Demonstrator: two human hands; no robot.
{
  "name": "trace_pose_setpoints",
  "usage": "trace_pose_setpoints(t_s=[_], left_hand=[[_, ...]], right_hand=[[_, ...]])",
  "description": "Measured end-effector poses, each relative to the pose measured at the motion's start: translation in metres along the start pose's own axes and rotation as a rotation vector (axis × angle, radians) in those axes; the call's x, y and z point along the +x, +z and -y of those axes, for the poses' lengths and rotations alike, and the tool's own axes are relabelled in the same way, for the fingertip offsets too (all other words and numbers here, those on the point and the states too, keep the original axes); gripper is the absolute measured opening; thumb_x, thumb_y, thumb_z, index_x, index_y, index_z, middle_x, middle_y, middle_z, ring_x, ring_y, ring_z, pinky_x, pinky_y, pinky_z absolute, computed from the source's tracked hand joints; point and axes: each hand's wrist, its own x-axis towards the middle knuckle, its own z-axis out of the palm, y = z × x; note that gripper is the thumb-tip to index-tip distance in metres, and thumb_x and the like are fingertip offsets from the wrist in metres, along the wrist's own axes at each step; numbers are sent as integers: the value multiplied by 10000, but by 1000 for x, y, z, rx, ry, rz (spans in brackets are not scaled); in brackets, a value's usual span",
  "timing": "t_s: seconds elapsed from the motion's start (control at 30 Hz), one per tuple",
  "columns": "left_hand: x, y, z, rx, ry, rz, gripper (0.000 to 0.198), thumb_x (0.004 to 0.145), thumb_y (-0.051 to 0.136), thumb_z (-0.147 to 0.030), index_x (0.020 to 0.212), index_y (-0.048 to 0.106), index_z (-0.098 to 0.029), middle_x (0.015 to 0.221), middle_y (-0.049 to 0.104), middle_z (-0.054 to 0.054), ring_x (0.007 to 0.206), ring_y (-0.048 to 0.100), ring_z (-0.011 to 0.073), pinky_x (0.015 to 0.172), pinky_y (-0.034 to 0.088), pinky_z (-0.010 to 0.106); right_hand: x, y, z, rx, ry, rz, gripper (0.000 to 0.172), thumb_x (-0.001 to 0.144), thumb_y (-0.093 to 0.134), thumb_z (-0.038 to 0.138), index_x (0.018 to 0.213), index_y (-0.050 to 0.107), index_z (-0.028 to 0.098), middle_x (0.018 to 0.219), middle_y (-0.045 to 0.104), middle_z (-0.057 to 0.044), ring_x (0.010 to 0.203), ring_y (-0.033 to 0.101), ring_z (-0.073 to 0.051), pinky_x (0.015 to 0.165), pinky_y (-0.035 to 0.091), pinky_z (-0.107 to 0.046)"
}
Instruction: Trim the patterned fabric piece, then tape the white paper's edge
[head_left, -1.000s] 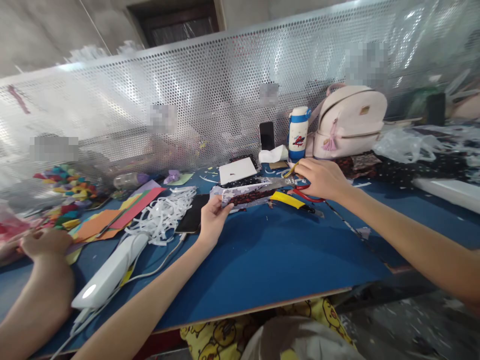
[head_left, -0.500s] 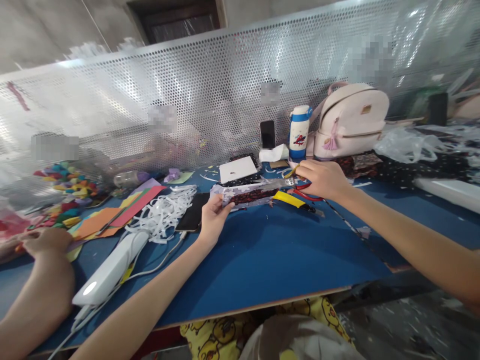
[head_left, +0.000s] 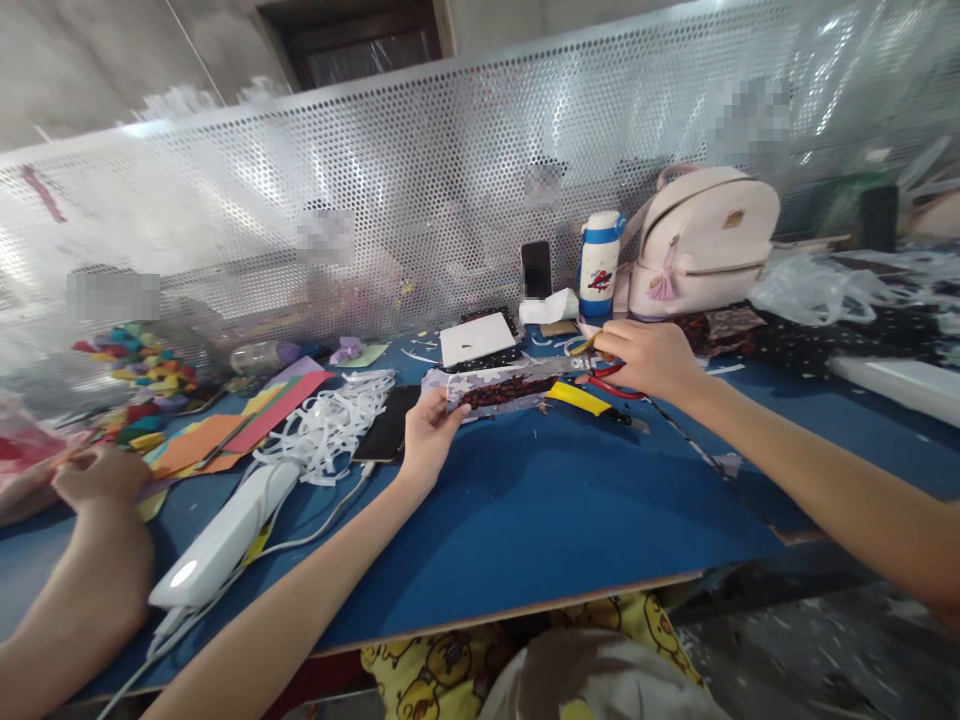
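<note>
The left hand [head_left: 429, 432] pinches one end of one patterned piece [head_left: 504, 391] over the middle of the blue counter [head_left: 525, 530]. The right hand [head_left: 651, 360] is closed around one pair of scissors [head_left: 574, 366], which has two loops, one yellow and one red; its blades lie along the piece's upper edge. Near them are one yellow tool [head_left: 579, 397] and one white card [head_left: 476, 340]. Two phones [head_left: 535, 268], one bottle [head_left: 598, 265] and one backpack [head_left: 701, 240] are farther around.
</note>
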Motion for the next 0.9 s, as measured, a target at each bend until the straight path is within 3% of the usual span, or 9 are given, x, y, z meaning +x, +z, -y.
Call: trace_pose_setpoints(t_s=[0.2,0.4,0.7,0.9], left_hand=[[0,0,-1,-9,3,8,259,757,788,-377,886,688,-176,876,735,46,864,695,208,830,542,313],[0,1,0,-16,-1,3,253,757,786,-370,894,689,-181,860,726,38,867,697,214,839,547,321],[0,0,1,-10,-11,-2,280,743,792,-374,920,692,-182,899,743,51,888,702,222,845,555,330],[0,1,2,-5,-28,-37,496,746,790,-358,1180,609,-200,1083,728,80,997,705,240,887,566,351]], right_hand=[[1,1,3,36,-14,8,329,936,538,459,792,644,183,805,687,-60,769,624,-188,562,322,-301],[1,2,4,62,70,15,362,926,535,520,840,630,182,853,671,-77,776,618,-205,555,323,-303],[6,-6,14,7,3,33,410,908,541,585,896,597,179,945,627,-113,858,575,-248,640,397,-347],[4,-2,14,35,25,44,403,899,562,583,914,601,182,965,633,-112,887,579,-259,653,405,-355]])
